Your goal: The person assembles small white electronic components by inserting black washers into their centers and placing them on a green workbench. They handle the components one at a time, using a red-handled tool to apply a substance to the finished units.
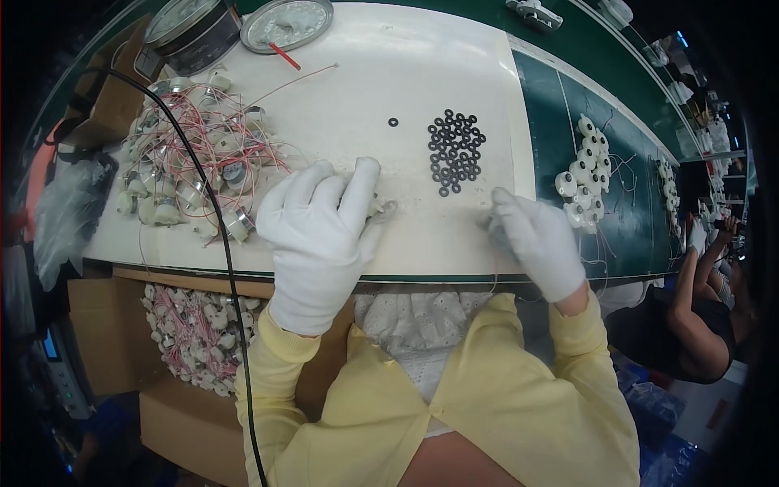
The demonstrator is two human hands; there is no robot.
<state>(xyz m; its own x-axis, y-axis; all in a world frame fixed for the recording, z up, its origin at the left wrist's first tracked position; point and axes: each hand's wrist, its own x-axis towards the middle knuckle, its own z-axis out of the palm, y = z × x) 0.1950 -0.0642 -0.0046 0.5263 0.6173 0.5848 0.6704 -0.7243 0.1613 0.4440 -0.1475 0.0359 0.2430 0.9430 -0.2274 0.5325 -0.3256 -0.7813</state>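
My left hand, in a white glove, is curled at the table's near edge. A small cream part shows between its forefinger and thumb; the rest is hidden by the fingers. To its left lies a tangled pile of small motors with cream caps and red and white wires. My right hand, also gloved, hovers at the near edge with its fingers bent and blurred. Something greyish under the fingers is too smeared to name, and a thin wire hangs below. Beyond, between the hands, black rubber rings lie clustered, one ring apart.
An open tin and a lid with pale grease and a red stick stand far left. Motors with black rings sit on the green mat at right. A black cable crosses the left. Below is a carton of motors.
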